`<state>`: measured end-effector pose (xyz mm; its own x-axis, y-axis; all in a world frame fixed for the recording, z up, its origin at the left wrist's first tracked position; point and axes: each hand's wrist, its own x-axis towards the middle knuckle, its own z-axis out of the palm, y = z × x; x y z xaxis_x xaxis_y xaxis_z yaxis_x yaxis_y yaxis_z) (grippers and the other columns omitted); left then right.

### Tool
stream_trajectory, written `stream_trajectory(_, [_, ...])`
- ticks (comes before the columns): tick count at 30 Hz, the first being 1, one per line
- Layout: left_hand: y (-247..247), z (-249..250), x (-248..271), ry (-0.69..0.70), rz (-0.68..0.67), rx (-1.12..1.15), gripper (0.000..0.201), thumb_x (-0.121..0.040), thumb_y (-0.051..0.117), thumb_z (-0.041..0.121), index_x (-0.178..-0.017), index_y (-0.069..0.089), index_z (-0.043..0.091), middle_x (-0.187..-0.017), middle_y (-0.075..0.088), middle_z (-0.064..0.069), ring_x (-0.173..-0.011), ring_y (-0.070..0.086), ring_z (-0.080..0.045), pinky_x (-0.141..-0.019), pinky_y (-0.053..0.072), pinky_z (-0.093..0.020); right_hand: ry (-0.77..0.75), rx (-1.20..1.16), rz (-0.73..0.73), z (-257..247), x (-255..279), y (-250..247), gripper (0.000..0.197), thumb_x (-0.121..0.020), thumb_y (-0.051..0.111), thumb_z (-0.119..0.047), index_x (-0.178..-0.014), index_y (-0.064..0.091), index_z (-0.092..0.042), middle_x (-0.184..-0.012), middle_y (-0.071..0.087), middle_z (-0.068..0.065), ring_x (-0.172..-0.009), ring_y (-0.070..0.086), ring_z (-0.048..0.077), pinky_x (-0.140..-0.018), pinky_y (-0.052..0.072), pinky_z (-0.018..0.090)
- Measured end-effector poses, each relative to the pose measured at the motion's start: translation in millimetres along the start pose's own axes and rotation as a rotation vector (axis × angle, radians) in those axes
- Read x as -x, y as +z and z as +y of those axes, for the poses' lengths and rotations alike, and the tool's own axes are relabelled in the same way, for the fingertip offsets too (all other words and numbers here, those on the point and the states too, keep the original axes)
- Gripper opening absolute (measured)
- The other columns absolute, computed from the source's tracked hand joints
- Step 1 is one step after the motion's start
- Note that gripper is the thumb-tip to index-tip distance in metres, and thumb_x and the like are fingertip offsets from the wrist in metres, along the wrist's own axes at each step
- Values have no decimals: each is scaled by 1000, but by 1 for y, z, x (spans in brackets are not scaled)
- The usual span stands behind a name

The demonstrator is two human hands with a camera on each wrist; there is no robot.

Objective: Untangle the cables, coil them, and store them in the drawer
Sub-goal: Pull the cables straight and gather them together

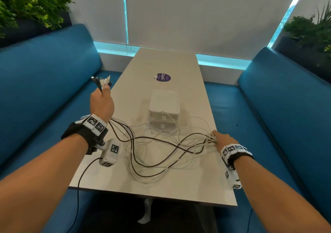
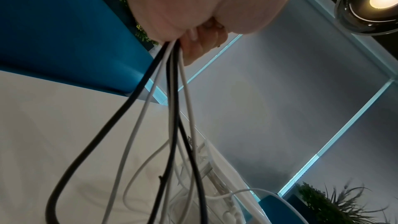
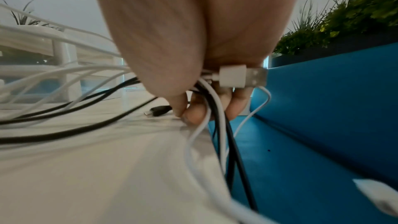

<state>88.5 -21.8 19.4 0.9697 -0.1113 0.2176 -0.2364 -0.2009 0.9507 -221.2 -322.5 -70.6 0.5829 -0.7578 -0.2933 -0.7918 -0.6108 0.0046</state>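
Several black and white cables (image 1: 157, 152) hang in loose, crossing loops over the near half of the pale table (image 1: 161, 188). My left hand (image 1: 102, 100) is raised beyond the table's left edge and grips one bundle of cable ends, the plugs (image 1: 101, 81) sticking out above the fist. In the left wrist view the cables (image 2: 172, 108) drop from that fist. My right hand (image 1: 222, 139) at the table's right edge grips the other ends; a white USB plug (image 3: 241, 77) pokes out of it. A small clear drawer unit (image 1: 163, 114) stands mid-table, both drawers shut.
A purple round sticker (image 1: 163, 77) lies on the table beyond the drawer unit. Blue benches (image 1: 44, 75) run along both sides, with planters behind them. A loose black plug (image 3: 157, 111) lies on the table near my right hand.
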Motion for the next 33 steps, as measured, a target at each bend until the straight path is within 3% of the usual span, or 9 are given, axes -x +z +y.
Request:
stream_trajectory(2, [2, 1, 4, 4, -10, -24, 38, -104, 40, 35, -92, 62, 7, -67, 47, 2, -61, 42, -18, -61, 33, -32, 41, 32, 19, -4, 6, 1, 25, -91, 36, -7, -111, 44, -19, -94, 55, 7, -86, 59, 30, -87, 51, 46])
stream_trajectory(7, [-1, 6, 12, 11, -33, -36, 38, -104, 39, 35, -84, 55, 7, -68, 47, -1, -58, 40, -16, -56, 31, -33, 175, -6, 18, 9, 26, -1, 17, -96, 42, -13, -110, 51, -11, -113, 63, 12, -91, 59, 29, -75, 45, 37])
stream_trajectory(11, [-7, 14, 10, 19, -31, 36, 34, -103, 41, 35, -81, 52, 12, -68, 47, -1, -62, 43, -18, -61, 35, -33, 248, 57, 3, 46, 47, 14, 10, -90, 51, -12, -82, 55, -16, -88, 64, 5, -79, 62, 25, -73, 50, 32])
stream_trajectory(14, [-6, 23, 10, 15, -21, 60, 35, -102, 41, 38, -83, 54, 11, -69, 49, -2, -65, 45, -19, -62, 36, -33, 289, 76, -40, 66, 54, 29, 10, -89, 59, -23, -94, 58, -15, -85, 62, 4, -82, 64, 25, -78, 53, 35])
stream_trajectory(16, [-2, 29, 12, 35, -21, 80, 37, -101, 41, 38, -84, 56, 10, -71, 50, -4, -67, 46, -21, -63, 37, -34, 287, 37, -140, 73, 51, 35, 53, -82, 73, -31, -124, 48, -10, -110, 64, 12, -98, 64, 30, -82, 52, 37])
stream_trajectory(18, [4, 38, 16, 58, -28, 87, 37, -102, 40, 37, -89, 59, 7, -74, 50, -6, -66, 45, -19, -63, 35, -33, 206, -49, -221, 70, 52, 34, 93, -79, 75, -31, -151, 20, -14, -139, 53, 15, -116, 59, 32, -89, 52, 39])
stream_trajectory(21, [12, 52, 24, 86, -30, 92, 35, -104, 40, 34, -88, 56, 7, -75, 49, -7, -62, 42, -17, -60, 33, -32, 48, -155, -191, 59, 56, 23, 107, -80, 69, -40, -158, -3, -27, -160, 24, 12, -141, 37, 31, -107, 42, 45])
stream_trajectory(26, [21, 66, 30, 85, -34, 141, 34, -104, 39, 36, -86, 54, 11, -72, 49, -2, -62, 44, -16, -61, 34, -32, -192, -418, 192, 17, 62, -2, 101, -83, 67, -56, -158, 6, -25, -163, 14, 1, -149, 16, 24, -120, 20, 50])
stream_trajectory(33, [26, 77, 40, 69, -118, 228, 33, -101, 41, 42, -80, 56, 21, -65, 44, 2, -61, 42, -18, -62, 36, -36, -557, -625, 472, -81, 90, -64, 83, -82, 46, -78, -149, 28, -32, -153, 33, -8, -140, 32, 13, -116, 29, 50])
